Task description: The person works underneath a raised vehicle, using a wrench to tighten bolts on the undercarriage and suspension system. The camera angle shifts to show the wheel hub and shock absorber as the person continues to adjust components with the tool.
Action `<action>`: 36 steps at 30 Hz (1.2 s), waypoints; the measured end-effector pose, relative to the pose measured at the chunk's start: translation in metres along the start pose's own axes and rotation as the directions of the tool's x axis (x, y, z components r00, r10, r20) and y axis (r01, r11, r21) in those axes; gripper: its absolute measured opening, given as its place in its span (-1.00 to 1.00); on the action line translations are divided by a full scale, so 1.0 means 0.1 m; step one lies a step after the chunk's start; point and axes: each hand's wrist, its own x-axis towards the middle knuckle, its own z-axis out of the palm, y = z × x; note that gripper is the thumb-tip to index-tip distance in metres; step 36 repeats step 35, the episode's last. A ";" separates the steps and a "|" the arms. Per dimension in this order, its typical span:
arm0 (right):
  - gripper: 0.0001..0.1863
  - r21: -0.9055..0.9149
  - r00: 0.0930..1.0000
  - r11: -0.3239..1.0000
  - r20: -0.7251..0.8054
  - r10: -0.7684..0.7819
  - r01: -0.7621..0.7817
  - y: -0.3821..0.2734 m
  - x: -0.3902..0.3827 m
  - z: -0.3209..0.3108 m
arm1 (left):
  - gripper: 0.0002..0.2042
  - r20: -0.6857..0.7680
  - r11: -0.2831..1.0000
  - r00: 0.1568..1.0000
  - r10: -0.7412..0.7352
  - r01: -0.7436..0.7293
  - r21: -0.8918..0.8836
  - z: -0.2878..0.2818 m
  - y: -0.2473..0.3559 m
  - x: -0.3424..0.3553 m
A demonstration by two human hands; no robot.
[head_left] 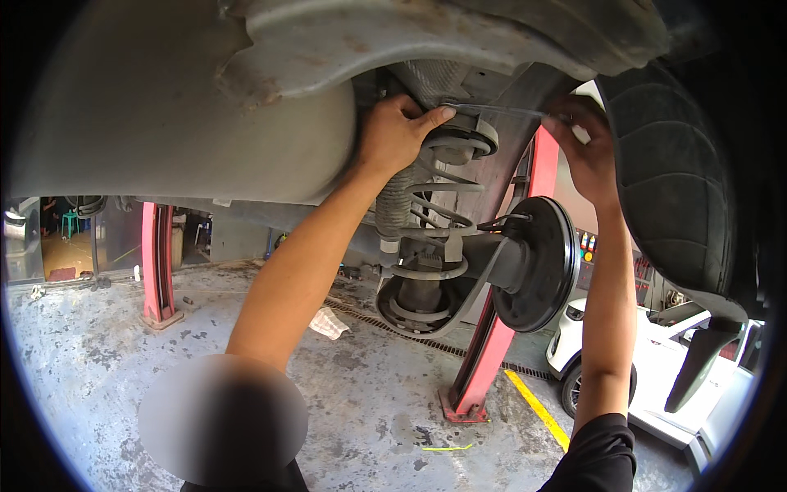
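Beneath a raised car, both my arms reach up to a coil spring (447, 201) and its upper seat (475, 135). A thin, pale grey strip (500, 109) stretches between my hands just above that seat. My left hand (395, 135) is closed on the strip's left end, thumb pointing right; its other fingers are partly hidden. Over at the wheel-arch side, my right hand (586, 148) pinches the right end, slightly smeared by motion. Below the hands are a ribbed dark sleeve (397, 205) beside the spring and a round black brake drum (537, 266).
A rusty metal underbody part (393, 45) hangs overhead, with a large smooth grey tank-like shape (205, 123) at left. The dark wheel-arch liner (672, 164) curves down at right. Red lift posts (156, 262) stand behind; a white car (656, 369) is parked at right.
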 end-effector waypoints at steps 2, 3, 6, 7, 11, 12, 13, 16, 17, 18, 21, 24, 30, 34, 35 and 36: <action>-0.75 0.103 0.993 0.990 -0.057 0.106 -0.100 -0.41 0.15 0.14 | -0.42 -0.015 1.000 1.000 -0.013 0.013 0.024 0.00 -0.06 0.02; -0.74 0.147 0.982 0.977 -0.087 0.167 -0.153 -0.51 0.18 0.15 | -0.42 -0.019 1.000 1.000 -0.002 0.003 0.022 0.01 -0.03 0.01; -0.75 0.043 0.984 0.986 -0.067 0.164 -0.161 -0.33 0.12 0.17 | -0.42 -0.032 1.000 0.999 0.016 -0.015 0.022 0.02 -0.01 0.00; -0.75 0.049 0.989 0.990 -0.054 0.134 -0.132 -0.29 0.09 0.17 | -0.42 -0.037 1.000 0.999 0.013 -0.012 0.026 -0.01 -0.04 0.00; -0.77 -0.018 0.986 0.991 0.107 -0.127 0.130 0.25 -0.19 0.04 | -0.42 -0.012 0.998 1.000 0.027 -0.026 0.064 -0.03 -0.02 0.04; -0.78 -0.097 0.968 0.976 0.184 -0.173 0.193 0.44 -0.25 0.09 | -0.42 -0.012 0.998 0.999 0.031 -0.030 0.058 -0.02 -0.01 0.05; -0.79 -0.076 0.982 0.992 0.169 -0.088 0.102 0.39 -0.30 0.22 | -0.42 -0.015 0.998 0.999 0.030 -0.029 0.057 -0.02 -0.01 0.04; -0.80 -0.152 0.980 0.985 0.192 -0.050 0.081 0.39 -0.21 0.30 | -0.41 0.002 0.998 1.000 -0.004 0.004 0.069 -0.02 0.02 0.04; -0.80 0.014 0.989 1.000 0.150 -0.016 0.014 0.51 -0.21 0.26 | -0.41 0.013 0.997 1.000 -0.020 0.019 0.074 0.00 0.04 0.04; -0.82 0.102 0.981 0.992 0.183 0.060 -0.080 0.29 -0.13 0.17 | -0.40 -0.001 0.996 1.000 -0.017 0.017 0.087 -0.05 0.00 0.03; -0.78 0.016 0.991 0.997 -0.114 -0.072 0.074 0.07 -0.06 0.10 | -0.38 -0.020 0.997 1.000 0.010 -0.008 0.075 -0.02 0.00 0.03; -0.72 -0.017 0.981 0.996 -0.173 -0.093 0.091 -0.49 0.17 0.10 | -0.37 -0.024 0.996 1.000 -0.008 0.010 0.084 0.00 0.00 0.01; -0.70 0.119 0.987 0.992 -0.158 -0.015 0.034 -0.46 0.07 0.14 | -0.37 -0.040 0.995 0.998 -0.037 0.041 0.087 -0.01 -0.01 -0.01; -0.75 -0.096 0.977 0.974 -0.048 -0.208 0.203 0.33 -0.20 0.16 | -0.38 -0.045 0.999 0.999 -0.005 0.007 0.046 0.03 0.00 0.02; -0.75 -0.096 0.977 0.975 -0.049 -0.208 0.202 0.42 -0.23 0.17 | -0.37 -0.045 0.999 0.999 -0.005 0.007 0.043 0.04 -0.01 0.02; -0.75 -0.096 0.977 0.975 -0.049 -0.208 0.202 0.42 -0.23 0.17 | -0.37 -0.045 0.999 0.999 -0.005 0.007 0.043 0.04 -0.01 0.02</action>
